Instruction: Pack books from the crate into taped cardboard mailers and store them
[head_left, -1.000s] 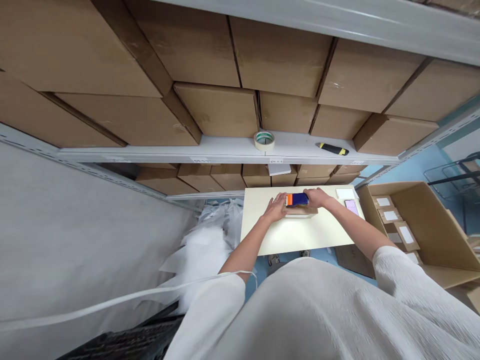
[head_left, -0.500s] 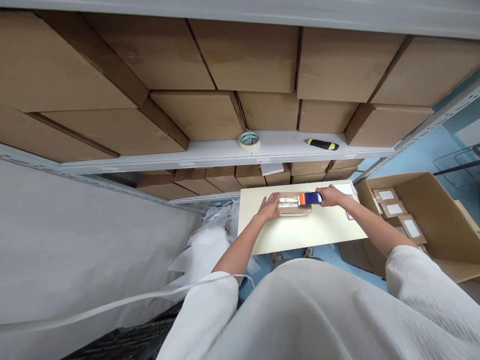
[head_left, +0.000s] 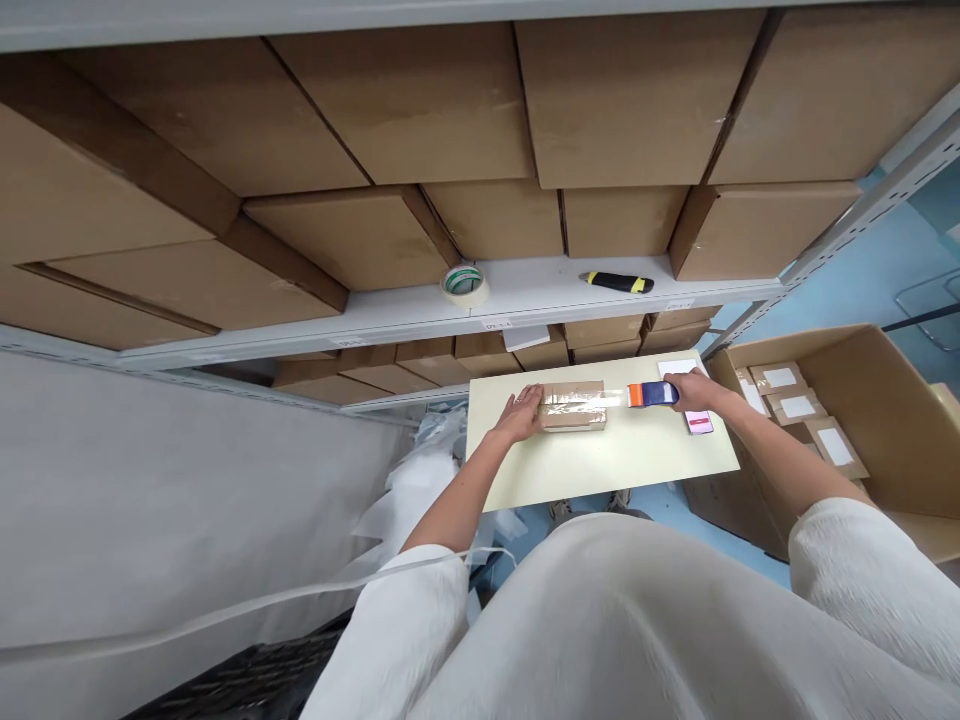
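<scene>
Since the earlier frame, the tape dispenser (head_left: 654,394) has moved right, clear of the small box (head_left: 573,421), and one clear strip of tape (head_left: 616,398) now spans the gap between them. The small box, closed, lies on the pale table (head_left: 592,468), left of the dispenser. The left hand (head_left: 523,413) lies against the box's left end, fingers extended; the right hand (head_left: 691,388) is closed around the dispenser's right end. One phone (head_left: 699,423), its screen lit, lies on the table just nearer than the right hand; one white card (head_left: 672,367) lies farther back.

To the right stands one large open carton (head_left: 896,400). It contains at least four white-labelled parcels (head_left: 814,433); the carton's lower part is partly hidden.

On the far side, one shelf (head_left: 532,285) bears brown boxes (head_left: 622,220) in two layers, with one tape roll (head_left: 470,299) at left and one knife (head_left: 619,282) at right along its near edge. What the boxes hold cannot be seen.
</scene>
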